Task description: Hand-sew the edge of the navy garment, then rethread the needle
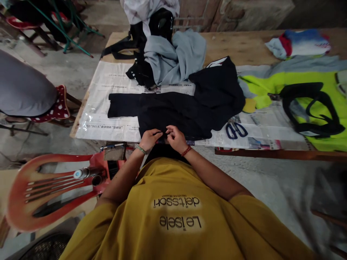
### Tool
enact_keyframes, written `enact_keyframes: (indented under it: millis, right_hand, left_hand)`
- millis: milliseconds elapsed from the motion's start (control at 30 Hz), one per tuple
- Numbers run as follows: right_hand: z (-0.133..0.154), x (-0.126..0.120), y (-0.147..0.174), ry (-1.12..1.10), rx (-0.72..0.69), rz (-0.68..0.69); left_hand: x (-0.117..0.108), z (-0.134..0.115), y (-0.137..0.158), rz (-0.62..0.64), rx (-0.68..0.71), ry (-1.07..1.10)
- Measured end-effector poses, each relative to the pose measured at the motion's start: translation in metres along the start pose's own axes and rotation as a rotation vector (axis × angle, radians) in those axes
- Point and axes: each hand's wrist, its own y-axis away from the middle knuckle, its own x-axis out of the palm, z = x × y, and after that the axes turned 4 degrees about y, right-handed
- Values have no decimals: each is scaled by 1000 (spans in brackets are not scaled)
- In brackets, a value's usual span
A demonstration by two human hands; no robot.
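Observation:
A dark navy garment [173,108] lies spread on newspaper at the table's near side, one narrow sleeve-like part stretching left. My left hand [150,140] is closed in a pinch on the garment's near edge. Just beside it, my right hand [176,139] has its fingers bent and thumb drawn in at the same edge. Whatever is between those right fingertips is too small to make out. A pair of scissors with dark blue handles [236,130] rests right of my right hand, its blades partly under the garment.
Grey cloth [177,54] and black straps are heaped behind the garment. On the right lie neon-yellow clothing [311,77] and a black band [311,108]. A red plastic chair [54,159] carrying a bottle stands at left. Someone sits on a stool with a dotted cushion [61,104].

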Motion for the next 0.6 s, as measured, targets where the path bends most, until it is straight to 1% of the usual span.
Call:
enact_keyframes:
  millis: [100, 200, 300, 433, 600]
  right_hand:
    - [-5, -2, 2, -37, 32, 3]
    - [-2, -3, 2, -14, 11, 38]
    - [4, -1, 0, 5, -11, 44]
    - [7, 2, -2, 8, -17, 18]
    - [3, 1, -1, 49, -80, -38]
  left_hand:
    - [-1, -1, 0, 13, 21, -8]
    - [-3, -4, 2, 58, 25, 5]
    - [-4, -6, 3, 82, 19, 36]
    - [-6, -1, 1, 90, 45, 71]
    - [-8, 1, -1, 91, 80, 24]
